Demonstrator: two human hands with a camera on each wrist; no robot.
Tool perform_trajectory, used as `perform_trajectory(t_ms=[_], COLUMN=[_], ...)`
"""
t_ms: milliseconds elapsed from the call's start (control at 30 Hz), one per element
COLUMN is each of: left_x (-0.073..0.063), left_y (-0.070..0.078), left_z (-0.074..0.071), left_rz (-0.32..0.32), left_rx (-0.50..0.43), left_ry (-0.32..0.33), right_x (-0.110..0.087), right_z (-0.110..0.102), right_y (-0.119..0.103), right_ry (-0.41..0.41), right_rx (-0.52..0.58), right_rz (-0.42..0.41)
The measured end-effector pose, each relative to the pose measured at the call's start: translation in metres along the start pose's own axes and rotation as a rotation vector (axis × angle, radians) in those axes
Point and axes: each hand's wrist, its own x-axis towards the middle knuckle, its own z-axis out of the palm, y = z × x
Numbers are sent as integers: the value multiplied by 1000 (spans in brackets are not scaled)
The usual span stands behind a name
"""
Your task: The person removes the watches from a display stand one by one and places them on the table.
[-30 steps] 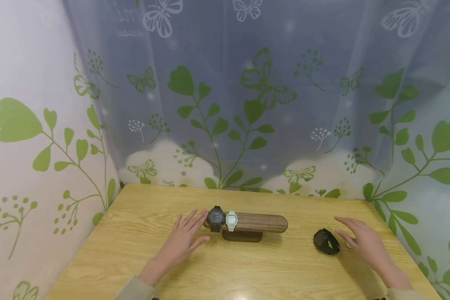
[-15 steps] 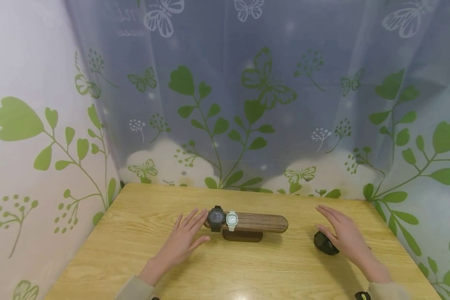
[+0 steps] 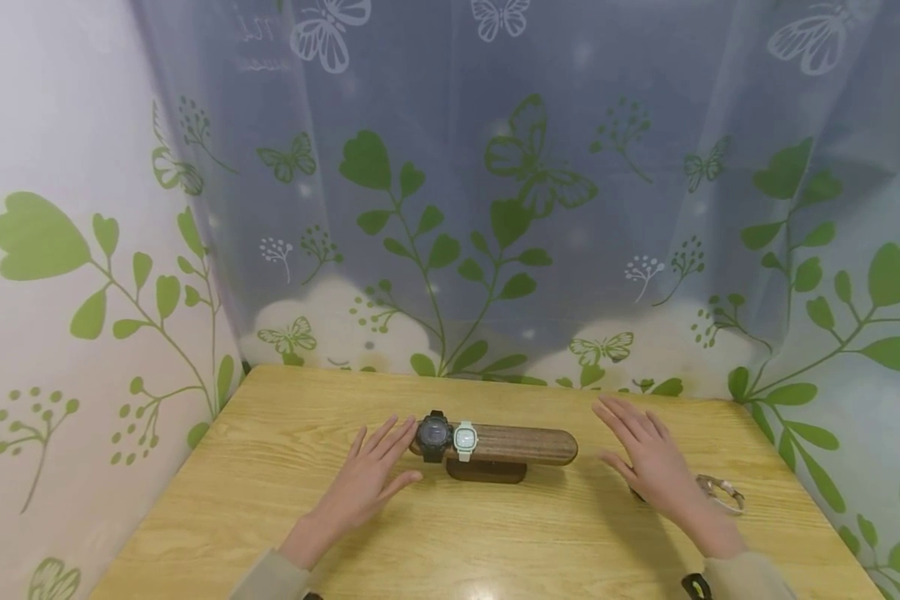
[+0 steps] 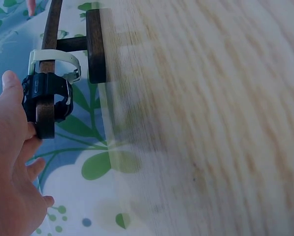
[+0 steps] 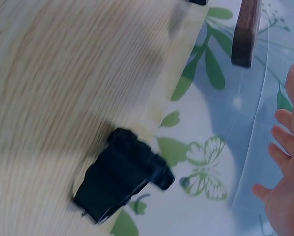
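Note:
A wooden watch stand (image 3: pixel 532 446) with a horizontal bar stands on the table. At its left end it bears a black watch (image 3: pixel 433 432) and, beside that, a mint-green square watch (image 3: pixel 466 439). My left hand (image 3: pixel 367 475), fingers straight and spread, touches the bar's left end with its fingertips. To the right of the stand my right hand (image 3: pixel 654 467) hovers with extended fingers and holds nothing. Under it, mostly hidden in the head view, another black watch (image 5: pixel 122 172) lies on the table in the right wrist view.
A thin light-coloured band (image 3: pixel 722 493), loop-shaped, lies right of my right forearm on the wooden table (image 3: pixel 420 542). Printed curtains (image 3: pixel 450 250) with leaves and butterflies hang close behind the table and along its sides.
My right hand has moved left, over the loose black watch and closer to the stand, uncovering the thin band on the right. My left hand has stayed at the bar's end.

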Motion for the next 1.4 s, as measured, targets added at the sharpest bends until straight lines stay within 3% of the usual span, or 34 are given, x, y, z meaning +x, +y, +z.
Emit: perform_trajectory(t_ms=[800, 1167, 1400], left_x=[-1, -1, -1], left_y=[0, 1, 1], left_z=[2, 1, 2], left_rz=[16, 10, 3], left_rx=[15, 12, 6], left_ry=[46, 46, 43], right_x=[20, 21, 20], right_z=[38, 44, 46], right_y=[-63, -76, -78], right_ry=[-116, -227, -210], right_rx=[1, 57, 53], right_rz=[-94, -65, -82])
